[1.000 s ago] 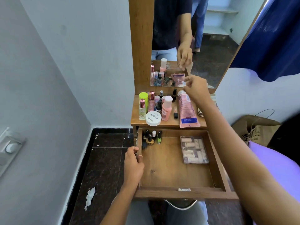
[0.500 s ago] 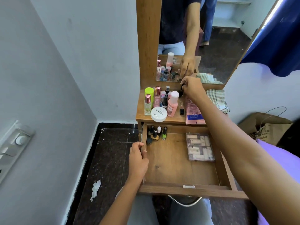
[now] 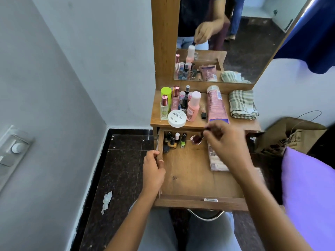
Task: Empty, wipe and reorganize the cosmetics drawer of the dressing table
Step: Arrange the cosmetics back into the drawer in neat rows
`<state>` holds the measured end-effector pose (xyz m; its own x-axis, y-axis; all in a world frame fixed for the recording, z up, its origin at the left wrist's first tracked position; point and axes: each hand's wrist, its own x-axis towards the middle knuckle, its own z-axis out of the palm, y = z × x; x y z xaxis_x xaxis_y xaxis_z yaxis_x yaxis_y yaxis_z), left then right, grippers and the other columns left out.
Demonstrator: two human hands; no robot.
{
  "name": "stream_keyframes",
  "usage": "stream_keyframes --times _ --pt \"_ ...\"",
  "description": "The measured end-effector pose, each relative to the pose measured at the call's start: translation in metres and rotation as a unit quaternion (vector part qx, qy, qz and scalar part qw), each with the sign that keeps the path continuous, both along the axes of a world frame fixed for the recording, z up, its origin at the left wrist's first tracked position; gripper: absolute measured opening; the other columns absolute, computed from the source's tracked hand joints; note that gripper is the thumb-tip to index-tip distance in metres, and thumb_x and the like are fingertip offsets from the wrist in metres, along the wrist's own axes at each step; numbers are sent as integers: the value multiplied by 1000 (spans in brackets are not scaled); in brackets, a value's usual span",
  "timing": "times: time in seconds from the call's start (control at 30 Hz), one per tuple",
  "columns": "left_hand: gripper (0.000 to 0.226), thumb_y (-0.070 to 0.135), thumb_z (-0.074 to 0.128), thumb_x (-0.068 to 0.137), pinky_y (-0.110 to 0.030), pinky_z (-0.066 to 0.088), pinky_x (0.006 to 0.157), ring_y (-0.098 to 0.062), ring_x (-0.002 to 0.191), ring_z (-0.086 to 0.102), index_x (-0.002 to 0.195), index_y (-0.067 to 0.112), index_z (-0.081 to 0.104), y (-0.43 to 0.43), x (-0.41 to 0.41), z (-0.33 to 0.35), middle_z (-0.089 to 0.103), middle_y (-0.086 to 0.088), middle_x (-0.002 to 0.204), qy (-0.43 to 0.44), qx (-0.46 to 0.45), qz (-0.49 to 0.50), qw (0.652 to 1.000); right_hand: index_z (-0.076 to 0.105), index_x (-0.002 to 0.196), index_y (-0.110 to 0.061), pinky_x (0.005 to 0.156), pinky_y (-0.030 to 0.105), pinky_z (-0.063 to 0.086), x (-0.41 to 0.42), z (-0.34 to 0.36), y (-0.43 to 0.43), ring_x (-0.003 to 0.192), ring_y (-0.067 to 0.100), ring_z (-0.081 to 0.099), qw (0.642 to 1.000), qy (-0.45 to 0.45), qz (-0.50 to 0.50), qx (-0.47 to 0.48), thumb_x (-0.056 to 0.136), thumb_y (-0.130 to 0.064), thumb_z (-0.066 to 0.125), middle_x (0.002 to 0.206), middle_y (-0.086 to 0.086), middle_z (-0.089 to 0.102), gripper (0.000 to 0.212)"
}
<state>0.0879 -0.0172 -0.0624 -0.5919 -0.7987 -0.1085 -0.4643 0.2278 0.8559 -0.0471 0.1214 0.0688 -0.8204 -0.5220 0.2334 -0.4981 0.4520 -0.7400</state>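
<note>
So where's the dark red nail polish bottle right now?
Head view: the right hand pinches the dark red nail polish bottle over the back of the drawer, right of the green polish bottle.

A brown paper bag is sitting just beside a purple cushion. Blue fabric is hanging at upper right. A torn white scrap is lying on the dark floor.
</note>
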Motion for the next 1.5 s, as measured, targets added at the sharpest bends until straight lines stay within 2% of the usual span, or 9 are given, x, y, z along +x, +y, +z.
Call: stream_keyframes --times 0.07,0.17,0.3,0.53,0.7,0.9,1.1,1.3,1.5 --pt "27 6 53 93 -14 41 74 -9 97 53 118 15 48 0 0 1 50 -4 118 -1 5 0 1000 69 89 -18 73 25 52 4 -30 -8 70 4 63 999 -26 11 41 82 -8 68 75 -8 68 13" --pt "25 6 53 93 -17 41 78 -10 98 53 116 14 49 -1 0 1 51 -5 118 1 5 1 1000 69 87 -16 76 25 53 1 -62 -22 69 -2 61 994 -43 32 95 83 -6 64 73 -11 66 12" --pt "25 6 53 93 -19 40 81 -11 99 52 116 14 49 -1 1 1 51 -5 118 4 0 -2 1000 67 92 -16 78 38 53 -3 -90 -37 84 18 65 980 -26 78 181 84 -8 60 89 1 70 13" --pt "26 5 52 92 -13 37 76 -7 97 50 116 15 48 0 0 3 50 -3 117 -2 -1 -2 1000 64 100 -12 79 39 52 -9 -100 -58 92 27 63 962 -6 116 245 87 -12 57 98 7 68 15" --pt "26 5 52 92 -7 35 69 -7 96 49 117 14 48 -1 0 2 50 -3 117 -4 -4 1 1000 64 106 -12 80 38 53 -8 -99 -66 95 29 64 958 -7 107 268 88 -13 57 102 9 68 19" --pt "27 4 52 92 -14 35 79 -7 98 48 117 14 48 0 1 3 48 -2 117 4 -9 -3 1000 63 111 -14 79 36 49 -7 -101 -68 100 34 62 952 9 121 283 88 -8 54 112 10 64 26" --pt "27 3 52 92 -5 37 69 -6 97 48 116 15 48 0 1 3 48 -1 117 6 -10 -3 1000 59 120 -13 76 36 46 -5 -99 -72 101 35 60 941 64 116 313 90 -11 55 114 10 59 31" --pt "27 3 52 92 -1 37 69 -6 97 48 117 14 48 0 1 2 48 -2 117 5 -17 -4 1000 58 123 -11 75 37 47 -4 -102 -76 100 36 60 943 98 106 301 97 -12 41 116 10 59 31" --pt "27 3 52 92 -1 38 69 -4 96 47 117 14 48 0 2 3 48 -1 116 2 -22 -5 1000 57 125 -11 74 36 47 -4 -104 -77 100 35 61 939 108 108 310 97 -12 42 116 10 59 31"
